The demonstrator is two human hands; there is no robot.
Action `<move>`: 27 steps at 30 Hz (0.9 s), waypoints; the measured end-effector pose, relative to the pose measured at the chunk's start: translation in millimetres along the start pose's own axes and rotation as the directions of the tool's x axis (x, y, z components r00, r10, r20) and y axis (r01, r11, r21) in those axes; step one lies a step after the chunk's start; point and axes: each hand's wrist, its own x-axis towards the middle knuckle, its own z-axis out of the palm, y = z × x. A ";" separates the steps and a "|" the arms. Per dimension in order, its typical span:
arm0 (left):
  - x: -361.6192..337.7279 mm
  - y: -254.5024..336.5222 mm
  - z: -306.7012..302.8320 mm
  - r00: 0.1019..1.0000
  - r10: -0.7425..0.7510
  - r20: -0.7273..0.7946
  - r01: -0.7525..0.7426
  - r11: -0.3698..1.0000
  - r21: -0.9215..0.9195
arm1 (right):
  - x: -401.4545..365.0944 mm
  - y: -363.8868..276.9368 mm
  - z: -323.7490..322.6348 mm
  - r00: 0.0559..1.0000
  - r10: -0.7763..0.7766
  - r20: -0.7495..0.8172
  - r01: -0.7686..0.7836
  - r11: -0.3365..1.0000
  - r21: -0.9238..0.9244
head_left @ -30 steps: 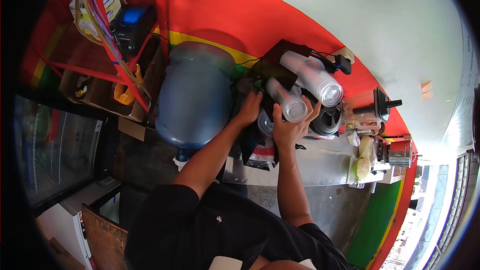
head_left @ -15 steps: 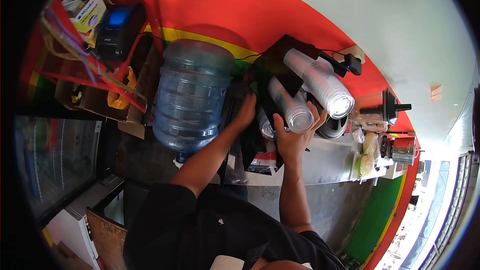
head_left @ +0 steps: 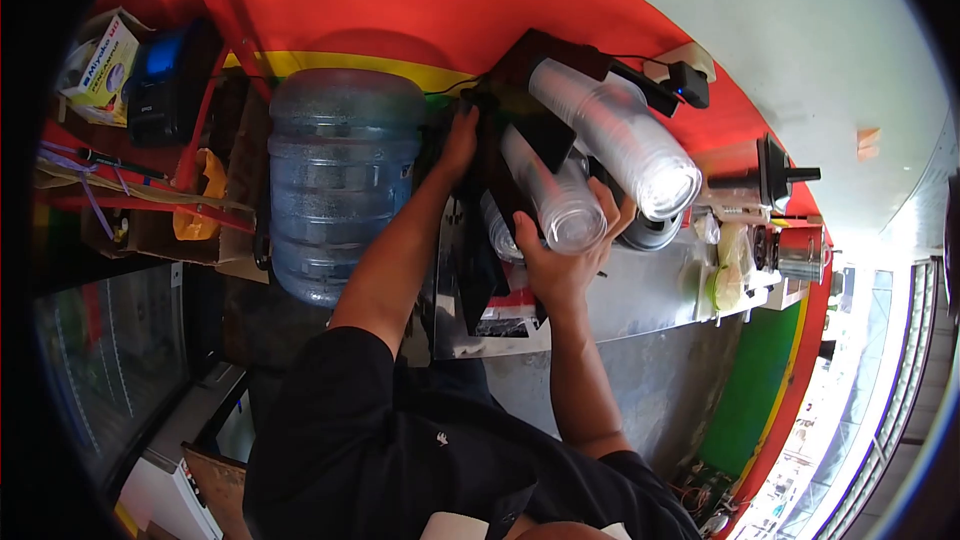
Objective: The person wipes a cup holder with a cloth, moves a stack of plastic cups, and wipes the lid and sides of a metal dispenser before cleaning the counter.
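My right hand (head_left: pixel 565 262) cups the lower end of a stack of clear plastic cups (head_left: pixel 570 205), thumb on one side and fingers on the other. The stack sits in a black cup holder (head_left: pixel 550 137). A longer stack of clear cups (head_left: pixel 625 135) leans out of the same holder to the right. More clear cups (head_left: pixel 497 225) show low on its left. Stretched up past the holder's left side, my left hand (head_left: pixel 460 140) reaches toward the wall, its fingers hidden in the dark gap beside a big blue water jug (head_left: pixel 340 180).
A metal counter (head_left: pixel 650 285) runs right toward a blender jar (head_left: pixel 765 180) and a plastic bag (head_left: pixel 735 265). A charger (head_left: pixel 688 83) is plugged into the wall socket. On the left, a red rack (head_left: pixel 215 0) holds a black-and-blue printer (head_left: pixel 170 80) and a Miyako box (head_left: pixel 105 70).
My left hand has reached farther up and back beside the holder. The right hand stays round the cup stack. The view has shifted, so the jug and cups appear farther left.
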 end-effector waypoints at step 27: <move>-161.2 77.9 16.4 0.829 0.454 0.327 -0.506 0.858 0.092 | 4.0 12.4 -5.2 0.997 -0.076 0.029 0.076 0.997 -0.003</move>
